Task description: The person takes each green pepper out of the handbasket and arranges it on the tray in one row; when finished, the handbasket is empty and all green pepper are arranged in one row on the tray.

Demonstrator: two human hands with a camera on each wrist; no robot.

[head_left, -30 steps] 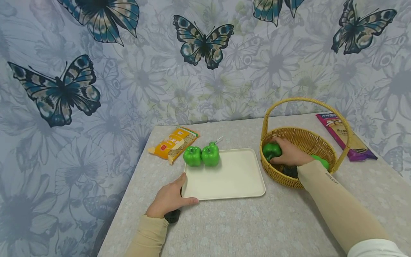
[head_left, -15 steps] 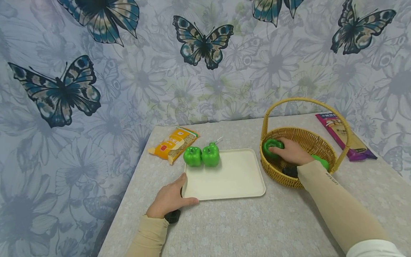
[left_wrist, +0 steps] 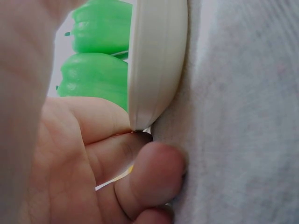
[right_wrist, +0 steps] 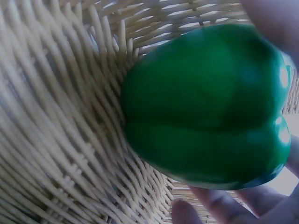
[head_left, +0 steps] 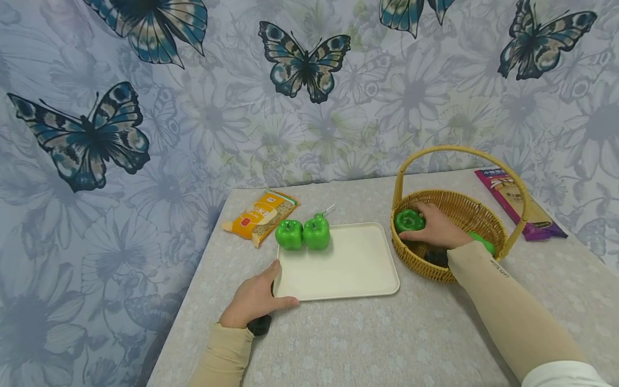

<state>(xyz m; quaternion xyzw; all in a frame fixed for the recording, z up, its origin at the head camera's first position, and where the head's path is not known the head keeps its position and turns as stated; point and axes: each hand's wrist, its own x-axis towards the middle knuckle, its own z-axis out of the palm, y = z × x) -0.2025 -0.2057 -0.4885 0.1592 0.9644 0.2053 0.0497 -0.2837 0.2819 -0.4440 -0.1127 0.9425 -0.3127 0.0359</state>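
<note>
My left hand holds the near left corner of a cream tray, thumb along the front edge and fingers at the left side. The left wrist view shows the fingers bent against the tray's rim. Two green bell peppers stand side by side at the tray's back left. Inside a wicker basket, my right hand grips another green bell pepper, thumb in front and fingers behind. That bell pepper lies close to the woven wall in the right wrist view.
A green item shows partly behind the right wrist in the basket. The basket's tall handle arches above the hand. An orange packet lies behind left of the tray; a purple packet lies behind right of the basket.
The bell pepper in the basket has turned under my right hand, so its top end now faces up toward the head camera; thumb and fingers have shifted on it. The left hand stays put.
</note>
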